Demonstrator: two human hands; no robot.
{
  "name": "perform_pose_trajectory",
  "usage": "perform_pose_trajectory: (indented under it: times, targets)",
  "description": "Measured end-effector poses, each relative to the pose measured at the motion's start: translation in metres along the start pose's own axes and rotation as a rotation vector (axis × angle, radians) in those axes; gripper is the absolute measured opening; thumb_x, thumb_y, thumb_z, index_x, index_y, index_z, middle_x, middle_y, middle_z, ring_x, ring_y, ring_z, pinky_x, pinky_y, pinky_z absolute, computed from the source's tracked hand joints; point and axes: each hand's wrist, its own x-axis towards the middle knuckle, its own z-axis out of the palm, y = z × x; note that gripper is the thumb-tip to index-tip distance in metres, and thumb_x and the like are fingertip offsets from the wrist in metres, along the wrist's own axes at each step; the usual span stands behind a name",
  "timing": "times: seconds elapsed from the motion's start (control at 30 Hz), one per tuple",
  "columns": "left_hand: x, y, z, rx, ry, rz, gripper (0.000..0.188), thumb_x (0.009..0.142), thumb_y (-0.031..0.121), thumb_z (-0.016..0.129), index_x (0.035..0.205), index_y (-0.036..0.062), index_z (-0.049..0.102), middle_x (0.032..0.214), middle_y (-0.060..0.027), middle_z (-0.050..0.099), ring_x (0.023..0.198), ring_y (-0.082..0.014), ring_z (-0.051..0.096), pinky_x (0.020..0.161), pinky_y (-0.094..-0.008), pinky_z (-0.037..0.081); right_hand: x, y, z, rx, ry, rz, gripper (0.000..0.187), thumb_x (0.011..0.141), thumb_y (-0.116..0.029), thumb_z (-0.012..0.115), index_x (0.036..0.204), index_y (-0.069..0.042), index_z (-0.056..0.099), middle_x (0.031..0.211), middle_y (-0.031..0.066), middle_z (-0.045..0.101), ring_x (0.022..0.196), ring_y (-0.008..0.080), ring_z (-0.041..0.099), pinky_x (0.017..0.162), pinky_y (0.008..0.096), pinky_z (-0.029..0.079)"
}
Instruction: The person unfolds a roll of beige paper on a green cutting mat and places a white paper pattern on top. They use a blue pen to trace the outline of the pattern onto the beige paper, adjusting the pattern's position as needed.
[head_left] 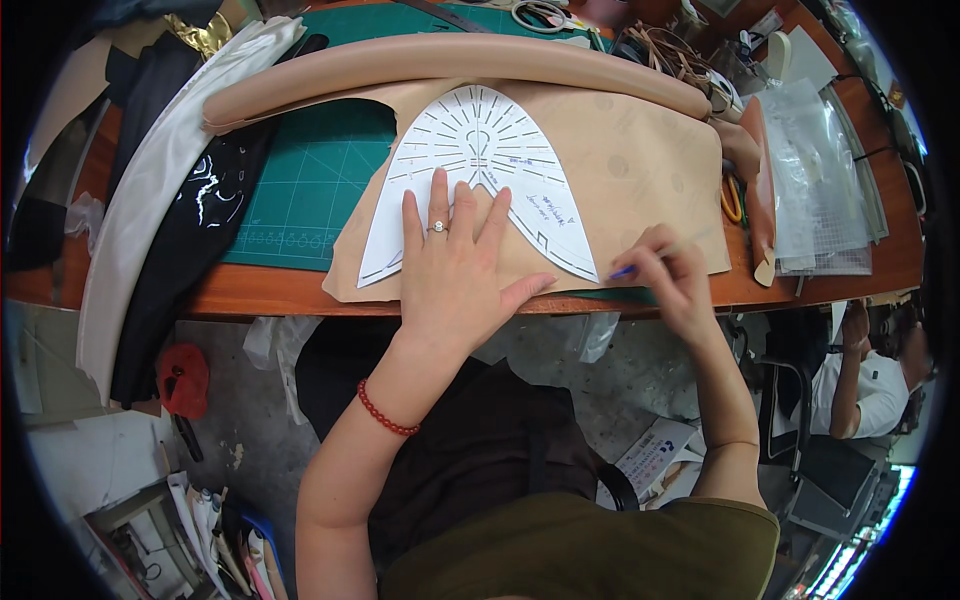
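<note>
Before us ran the wooden counter [255, 281], with a broad tan sheet [650, 170] spread over it and a thick roll [450, 62] of similar material along the far side. Under the sheet, and showing at its left, we had a green cutting mat [320, 185]. The white template [475, 150], smaller than these, lay flat on the sheet, its two pointed legs toward us near the counter's front edge.

As we judged it, uneven pressure could have let the template swivel, since our holding fingers sat near its middle and its right leg had none on it. The sheet itself might have crept if the roll had tugged at it, and a slip of the pen could have left a stray mark.

Our left hand [455, 240] held nothing: fingers fanned flat on the template, thumb out over the sheet. Our right hand [672, 275] was pinched round a slim pen [624, 270], blue at the tip, just beside the right leg's point; whether the tip touched, we could not tell.
</note>
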Motion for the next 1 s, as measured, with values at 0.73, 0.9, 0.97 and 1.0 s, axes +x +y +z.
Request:
perform_pose_trajectory:
  times: [0.73, 0.9, 0.97, 1.0]
  targets:
    - [-0.014, 0.013, -0.024, -0.121, -0.255, -0.051, 0.109, 0.068, 0.085, 0.062, 0.15, 0.0132, 0.05, 0.151, -0.0249, 0.037, 0.148, -0.0491, 0.027, 0.112, -0.0789, 0.02, 0.165, -0.004, 0.112, 0.258, -0.386, -0.172, 0.02, 0.101, -0.018, 0.063, 0.1, 0.001, 0.069, 0.079, 0.0103, 0.071, 0.07, 0.0135, 0.068, 0.064, 0.0272, 0.053]
    - [-0.016, 0.012, -0.017, -0.116, -0.23, -0.048, 0.108, 0.067, 0.087, 0.06, 0.148, 0.0143, 0.052, 0.152, -0.0233, 0.036, 0.147, -0.0498, 0.028, 0.111, -0.0804, 0.021, 0.167, -0.004, 0.109, 0.221, -0.377, -0.171, 0.013, 0.098, -0.014, 0.067, 0.097, -0.001, 0.071, 0.086, 0.0108, 0.072, 0.073, 0.0191, 0.069, 0.066, 0.0304, 0.054]
    - [-0.017, 0.014, -0.014, -0.105, -0.204, -0.049, 0.107, 0.067, 0.087, 0.06, 0.146, 0.0144, 0.055, 0.151, -0.0226, 0.038, 0.146, -0.0499, 0.03, 0.11, -0.0806, 0.022, 0.172, -0.002, 0.111, 0.205, -0.407, -0.327, 0.009, 0.095, -0.011, 0.069, 0.097, -0.002, 0.072, 0.089, 0.0101, 0.073, 0.079, 0.0226, 0.07, 0.071, 0.0327, 0.055]
    - [-0.018, 0.014, -0.012, -0.103, -0.193, -0.048, 0.107, 0.066, 0.087, 0.06, 0.144, 0.0144, 0.056, 0.151, -0.0222, 0.038, 0.146, -0.05, 0.03, 0.11, -0.0807, 0.022, 0.173, -0.001, 0.113, 0.195, -0.42, -0.401, 0.008, 0.093, -0.01, 0.071, 0.096, -0.003, 0.072, 0.09, 0.0098, 0.073, 0.081, 0.0243, 0.07, 0.073, 0.0339, 0.055]
